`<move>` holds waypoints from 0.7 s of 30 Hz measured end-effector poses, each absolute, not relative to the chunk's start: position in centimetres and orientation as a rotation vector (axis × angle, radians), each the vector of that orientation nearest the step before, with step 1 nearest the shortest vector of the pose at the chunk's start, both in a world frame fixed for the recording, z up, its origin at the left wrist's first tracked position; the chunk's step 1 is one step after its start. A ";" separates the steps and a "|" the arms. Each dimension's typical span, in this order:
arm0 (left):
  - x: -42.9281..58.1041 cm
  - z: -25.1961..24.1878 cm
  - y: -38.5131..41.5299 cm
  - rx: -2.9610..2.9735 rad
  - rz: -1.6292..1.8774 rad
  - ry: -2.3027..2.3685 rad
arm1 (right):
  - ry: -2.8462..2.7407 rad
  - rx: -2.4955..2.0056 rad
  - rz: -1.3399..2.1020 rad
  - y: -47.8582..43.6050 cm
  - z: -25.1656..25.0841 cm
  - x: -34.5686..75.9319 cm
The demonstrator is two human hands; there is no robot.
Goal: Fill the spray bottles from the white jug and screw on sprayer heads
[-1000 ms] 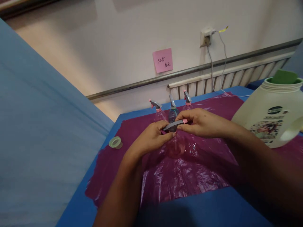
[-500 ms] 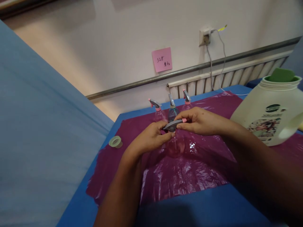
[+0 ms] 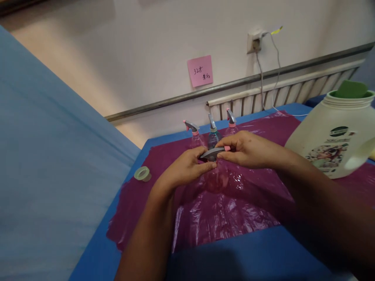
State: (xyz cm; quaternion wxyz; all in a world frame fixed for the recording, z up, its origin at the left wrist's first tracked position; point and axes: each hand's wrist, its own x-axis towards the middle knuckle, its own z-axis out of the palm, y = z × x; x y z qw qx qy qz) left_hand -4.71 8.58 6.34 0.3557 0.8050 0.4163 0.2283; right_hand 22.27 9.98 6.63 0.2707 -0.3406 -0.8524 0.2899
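Note:
A clear spray bottle (image 3: 216,180) stands upright on the purple plastic sheet (image 3: 205,218), topped by a grey spray head (image 3: 213,153) with a pink nozzle pointing right. My left hand (image 3: 191,166) is closed around the neck, its thumb stretched across the near side below the head. With fingers and thumb, my right hand (image 3: 243,150) pinches the nozzle end of the spray head. Just behind stand three more spray bottles: a pink-collared one (image 3: 195,134) at left, a blue one (image 3: 214,134) in the middle and another pink-collared one (image 3: 232,127) at right.
At right stands a large cream jug (image 3: 328,132) with a green scoop (image 3: 351,89) in its mouth. A pale green cap (image 3: 142,174) lies at left. A blue curtain (image 3: 52,156) borders the blue table (image 3: 222,253). Behind are a radiator (image 3: 263,97) and a power cord (image 3: 259,74).
The grey spray head has turned very slightly under my fingers. Both hands keep their hold, and the view has shifted a little.

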 end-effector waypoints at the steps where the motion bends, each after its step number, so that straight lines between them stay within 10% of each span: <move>1: -4.6 6.3 8.6 2.083 0.591 1.081 | -2.292 -0.928 0.776 10.0 6.6 22.3; 21: -4.0 6.1 8.4 2.092 0.580 1.063 | -2.327 -0.996 0.640 9.6 7.1 22.2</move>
